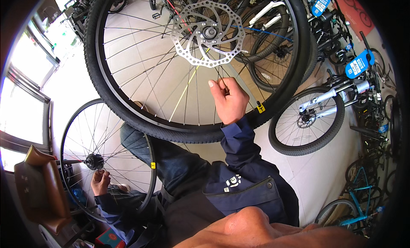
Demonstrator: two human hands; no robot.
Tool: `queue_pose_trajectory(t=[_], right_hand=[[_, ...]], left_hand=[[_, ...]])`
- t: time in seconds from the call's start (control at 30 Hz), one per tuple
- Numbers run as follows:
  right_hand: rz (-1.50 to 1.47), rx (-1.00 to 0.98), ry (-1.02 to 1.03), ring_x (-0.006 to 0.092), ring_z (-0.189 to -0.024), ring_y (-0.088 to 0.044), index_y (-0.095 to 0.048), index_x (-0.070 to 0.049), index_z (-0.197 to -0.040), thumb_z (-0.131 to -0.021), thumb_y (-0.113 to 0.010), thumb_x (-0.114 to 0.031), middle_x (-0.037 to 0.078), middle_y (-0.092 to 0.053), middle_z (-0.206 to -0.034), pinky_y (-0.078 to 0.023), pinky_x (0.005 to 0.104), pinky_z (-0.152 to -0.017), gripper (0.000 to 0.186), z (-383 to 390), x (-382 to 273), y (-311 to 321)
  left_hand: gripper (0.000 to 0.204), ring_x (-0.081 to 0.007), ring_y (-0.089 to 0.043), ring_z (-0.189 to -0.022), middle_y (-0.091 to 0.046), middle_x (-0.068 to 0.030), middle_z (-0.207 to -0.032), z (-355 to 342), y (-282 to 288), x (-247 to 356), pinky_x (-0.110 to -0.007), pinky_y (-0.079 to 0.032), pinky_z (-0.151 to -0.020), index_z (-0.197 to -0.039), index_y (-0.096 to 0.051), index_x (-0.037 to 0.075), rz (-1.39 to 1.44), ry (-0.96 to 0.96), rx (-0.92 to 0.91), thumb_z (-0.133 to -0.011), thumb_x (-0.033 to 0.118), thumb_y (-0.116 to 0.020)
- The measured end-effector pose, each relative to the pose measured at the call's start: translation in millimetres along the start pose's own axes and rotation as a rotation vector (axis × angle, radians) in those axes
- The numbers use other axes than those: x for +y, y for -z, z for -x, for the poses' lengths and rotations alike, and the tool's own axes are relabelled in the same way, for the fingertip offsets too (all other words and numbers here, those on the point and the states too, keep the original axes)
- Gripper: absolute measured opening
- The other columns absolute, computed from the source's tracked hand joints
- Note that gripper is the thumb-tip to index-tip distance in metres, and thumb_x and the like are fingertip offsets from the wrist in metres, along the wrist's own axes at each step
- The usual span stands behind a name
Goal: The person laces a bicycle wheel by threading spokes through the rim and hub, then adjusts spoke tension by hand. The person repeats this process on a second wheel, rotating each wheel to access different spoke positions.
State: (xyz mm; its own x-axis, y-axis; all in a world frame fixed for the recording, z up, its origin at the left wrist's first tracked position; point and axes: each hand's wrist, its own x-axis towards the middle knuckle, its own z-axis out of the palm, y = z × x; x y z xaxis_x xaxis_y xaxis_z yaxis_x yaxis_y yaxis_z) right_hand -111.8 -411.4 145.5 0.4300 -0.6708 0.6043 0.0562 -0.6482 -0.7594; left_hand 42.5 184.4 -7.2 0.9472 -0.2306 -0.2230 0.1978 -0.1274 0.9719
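A large bicycle wheel with a black knobby tyre point(92, 56) fills the upper picture, its silver disc rotor point(208, 33) at the hub. My right hand point(228, 100) reaches between the spokes below the rotor and pinches a spoke between thumb and fingers. This wheel's lower edge rests against my jeans-clad leg point(171, 162). At lower left stands a second, thinner black wheel point(64, 141) with a yellow sticker on its rim. My left hand point(100, 182) curls around its spokes just under the hub point(94, 161).
Parked bicycles crowd the right side, one with a white fork point(326, 97) and blue tags point(358, 64), and a teal frame point(361, 192) lower down. A brown leather seat point(40, 184) stands at far left under bright windows point(21, 115). The floor is pale tile.
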Motion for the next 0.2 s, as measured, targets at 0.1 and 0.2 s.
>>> queue_pose_trajectory(t=[0.1, 0.2], right_hand=[[-0.007, 0.0, 0.013, 0.0114, -0.062, -0.045, -0.06, -0.002, -0.09, -0.096, -0.088, -0.01, 0.0, -0.055, -0.072, -0.044, 0.029, -0.058, 0.03, 0.4, 0.8, -0.4], [0.006, 0.0, 0.022, 0.0085, -0.064, -0.044, -0.06, -0.002, -0.09, -0.097, -0.088, -0.009, -0.002, -0.055, -0.072, -0.043, 0.0268, -0.059, 0.029, 1.1, 1.5, 0.0]], left_hand=[[0.023, -0.0039, -0.052, -0.062, -0.066, 0.0044, -0.085, 0.3, 0.0, 0.0, -0.021, -0.038, -0.056, -0.11, -0.066, 0.009, 0.02, 0.008, -0.008, -0.101, 0.016, -0.086], [0.024, -0.004, -0.052, -0.063, -0.066, 0.0043, -0.085, 0.5, -0.8, 1.2, -0.021, -0.038, -0.056, -0.111, -0.066, 0.009, 0.022, 0.0, -0.016, -0.101, 0.016, -0.086]])
